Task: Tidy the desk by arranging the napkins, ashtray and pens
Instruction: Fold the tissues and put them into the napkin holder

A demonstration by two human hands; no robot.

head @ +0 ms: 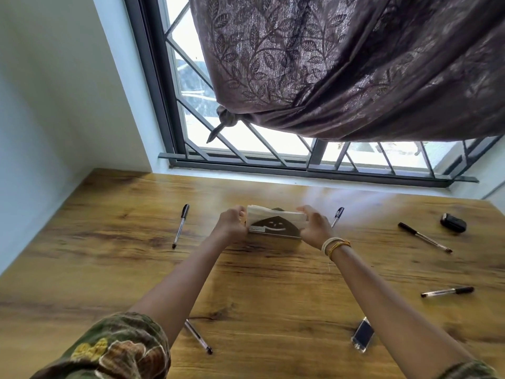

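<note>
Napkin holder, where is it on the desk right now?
In the head view the napkin holder stands mid-desk toward the window, held between the left hand and right hand, with a pen just right of it.

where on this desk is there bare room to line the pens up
Free: the wooden desk between the left black-capped pen and the left forearm; also the back strip under the window sill. Crowded: the right side, with two pens and a small black object.
</note>
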